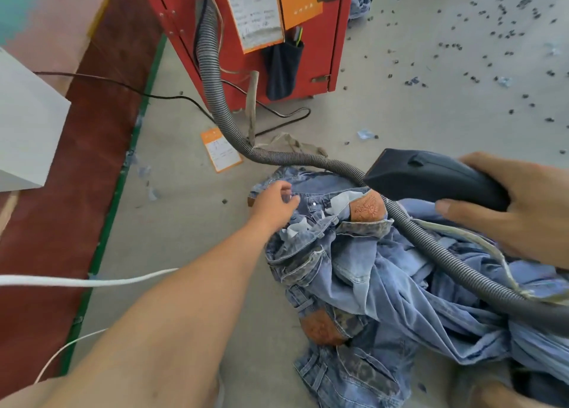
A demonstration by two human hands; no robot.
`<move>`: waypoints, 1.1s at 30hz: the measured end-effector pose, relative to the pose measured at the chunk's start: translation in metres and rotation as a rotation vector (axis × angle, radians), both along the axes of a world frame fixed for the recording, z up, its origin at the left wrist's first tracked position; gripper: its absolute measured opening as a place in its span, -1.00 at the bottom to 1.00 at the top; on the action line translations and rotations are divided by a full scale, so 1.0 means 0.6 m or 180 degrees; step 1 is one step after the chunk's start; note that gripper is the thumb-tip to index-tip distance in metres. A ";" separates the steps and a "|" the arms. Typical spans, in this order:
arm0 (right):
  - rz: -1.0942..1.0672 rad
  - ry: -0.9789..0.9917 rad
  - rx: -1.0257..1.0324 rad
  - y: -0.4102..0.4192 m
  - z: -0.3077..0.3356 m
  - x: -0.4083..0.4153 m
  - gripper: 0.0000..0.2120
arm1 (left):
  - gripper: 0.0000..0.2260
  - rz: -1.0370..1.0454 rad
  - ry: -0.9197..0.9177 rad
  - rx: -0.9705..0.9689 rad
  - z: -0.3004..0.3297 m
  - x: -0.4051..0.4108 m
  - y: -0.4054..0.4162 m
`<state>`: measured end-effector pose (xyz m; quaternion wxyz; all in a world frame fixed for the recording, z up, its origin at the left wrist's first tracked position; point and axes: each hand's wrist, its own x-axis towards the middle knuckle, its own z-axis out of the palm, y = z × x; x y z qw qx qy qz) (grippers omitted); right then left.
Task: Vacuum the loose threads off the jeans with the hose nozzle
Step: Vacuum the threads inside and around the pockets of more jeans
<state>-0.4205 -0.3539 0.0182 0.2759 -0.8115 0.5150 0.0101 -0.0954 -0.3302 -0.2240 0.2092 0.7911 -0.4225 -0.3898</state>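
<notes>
Head view is showing the right hand at the right edge, its grip wrapping the black nozzle, thumb underneath and fingers over the far end. The left hand, at frame centre, is resting loosely curled fingers on the waistband of the jeans; whether that grip is pinching cloth cannot be told. The jeans are lying crumpled on the grey floor, lower right. Behind them a red cabinet is standing. The nozzle's long axis is running left-right, mouth pointing left, with the ribbed hose trailing up to the cabinet.
</notes>
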 end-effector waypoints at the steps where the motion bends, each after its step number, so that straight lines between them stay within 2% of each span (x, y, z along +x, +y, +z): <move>1: -0.0001 0.0015 0.0018 -0.007 -0.001 0.021 -0.62 | -0.52 0.0022 0.0362 0.0151 -0.004 -0.007 -0.014; 2: -0.0010 0.0018 0.0039 -0.012 -0.001 0.038 -0.64 | -0.42 -0.0002 0.0576 0.0364 -0.010 -0.015 -0.027; 3: -0.0028 0.0010 0.0063 -0.017 0.001 0.052 -0.65 | -0.33 -0.0131 0.0543 0.0579 -0.016 -0.026 -0.037; 5: -0.0086 -0.0027 0.0072 -0.022 0.011 0.065 -0.61 | -0.26 -0.0437 0.0138 0.0860 -0.034 -0.046 -0.052; 7: -0.0192 -0.0154 0.0117 -0.026 0.024 0.063 -0.48 | -0.39 -0.0606 -0.0187 0.0990 -0.038 -0.059 -0.055; 8: -0.0222 -0.0247 0.0165 -0.025 0.029 0.058 -0.41 | -0.48 -0.0589 -0.0152 0.0998 -0.036 -0.061 -0.054; 10: -0.0195 -0.0305 0.0241 -0.020 0.037 0.046 -0.39 | -0.66 -0.0280 0.0384 0.0895 -0.029 -0.057 -0.049; 12: -0.0187 -0.0283 0.0169 -0.013 0.040 0.039 -0.47 | -0.78 0.0304 0.1438 0.0682 -0.007 -0.057 -0.039; 15: -0.0255 -0.0325 -0.0017 -0.004 0.032 0.034 -0.67 | -0.76 0.0707 0.2723 0.0252 0.046 -0.069 -0.018; 17: -0.0251 -0.0250 -0.0049 0.000 0.020 0.032 -0.79 | -0.75 0.0664 0.3221 0.0034 0.084 -0.082 -0.006; 19: -0.0168 -0.0085 0.0010 0.004 0.012 0.034 -0.80 | -0.74 0.0462 0.3489 -0.0064 0.121 -0.091 0.005; 25: 0.0116 0.0627 -0.0404 0.019 -0.007 0.049 -0.77 | -0.74 -0.0237 0.3729 -0.0181 0.185 -0.112 0.028; 27: 0.0108 0.0665 -0.0610 0.008 -0.017 0.063 -0.76 | -0.71 -0.0309 0.3683 -0.0082 0.189 -0.120 0.036; 30: -0.0122 0.0551 -0.0954 -0.017 -0.014 0.068 -0.74 | -0.74 -0.0217 0.3447 -0.0021 0.189 -0.129 0.038; 33: -0.0158 0.0460 -0.0938 -0.019 0.008 0.040 -0.66 | -0.74 0.0201 0.3186 -0.0021 0.187 -0.129 0.026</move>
